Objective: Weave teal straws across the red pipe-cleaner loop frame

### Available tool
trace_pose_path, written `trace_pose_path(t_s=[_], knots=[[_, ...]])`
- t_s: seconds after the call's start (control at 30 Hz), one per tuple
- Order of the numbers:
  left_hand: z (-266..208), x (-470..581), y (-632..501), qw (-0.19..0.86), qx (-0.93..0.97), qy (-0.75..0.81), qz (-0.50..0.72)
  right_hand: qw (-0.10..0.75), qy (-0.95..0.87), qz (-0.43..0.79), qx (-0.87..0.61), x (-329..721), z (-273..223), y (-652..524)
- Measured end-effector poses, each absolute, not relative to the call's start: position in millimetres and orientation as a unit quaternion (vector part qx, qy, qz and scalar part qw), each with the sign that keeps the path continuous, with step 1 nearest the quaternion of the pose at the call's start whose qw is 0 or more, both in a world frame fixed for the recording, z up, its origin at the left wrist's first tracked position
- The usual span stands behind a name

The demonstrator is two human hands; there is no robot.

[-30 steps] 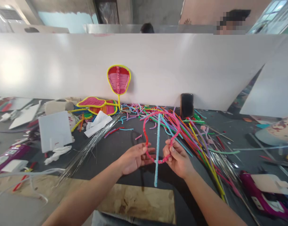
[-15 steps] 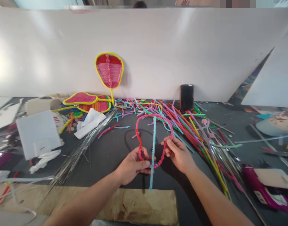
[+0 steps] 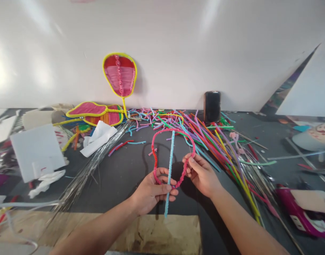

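Note:
Between my hands is a rounded loop of pink and red pipe cleaner (image 3: 153,147), held up off the dark table. A light blue pipe cleaner (image 3: 171,152) runs down across its middle, from the top edge to past the bottom. My left hand (image 3: 151,193) is closed at the loop's lower left, with the thumb pressing the blue pipe cleaner near its lower end. My right hand (image 3: 203,175) pinches the loop's right side between thumb and fingertips. Parts of the loop's lower edge are hidden by my left fingers.
Many coloured pipe cleaners (image 3: 205,141) lie scattered ahead and to the right. A pink fan shape with yellow edging (image 3: 119,76) stands at the white board (image 3: 173,53). A black phone (image 3: 212,106) leans there too. Silvery wires (image 3: 91,170) lie left; a magenta tool (image 3: 297,212) lies right.
The blue pipe cleaner's lower end has shifted slightly left and tilts more. My left hand has turned a little with it. The view has dipped slightly; my right hand keeps its pinch.

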State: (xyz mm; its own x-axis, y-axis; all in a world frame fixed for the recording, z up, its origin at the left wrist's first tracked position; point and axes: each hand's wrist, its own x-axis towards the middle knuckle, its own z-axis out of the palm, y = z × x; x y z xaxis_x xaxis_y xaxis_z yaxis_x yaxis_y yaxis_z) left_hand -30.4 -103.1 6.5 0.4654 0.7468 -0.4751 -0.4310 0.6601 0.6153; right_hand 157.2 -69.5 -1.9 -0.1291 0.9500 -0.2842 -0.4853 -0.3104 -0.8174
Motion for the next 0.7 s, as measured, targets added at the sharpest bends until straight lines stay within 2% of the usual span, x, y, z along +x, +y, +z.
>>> trace_pose_path(t_s=[0.3, 0.5, 0.57, 0.7], knots=[[7, -27, -105, 0.810, 0.199, 0.406, 0.374, 0.517, -0.310, 0.672, -0.430, 158, -5, -67], [5, -24, -107, 0.797, 0.221, 0.426, 0.367, 0.593, -0.419, 0.470, -0.502, 164, 0, -68], [4, -22, -109, 0.794, 0.242, 0.426, 0.361, 0.560, -0.443, 0.479, -0.510, 162, 6, -73], [1, -19, -115, 0.797, 0.293, 0.417, 0.324, 0.473, -0.424, 0.583, -0.507, 154, 12, -83]])
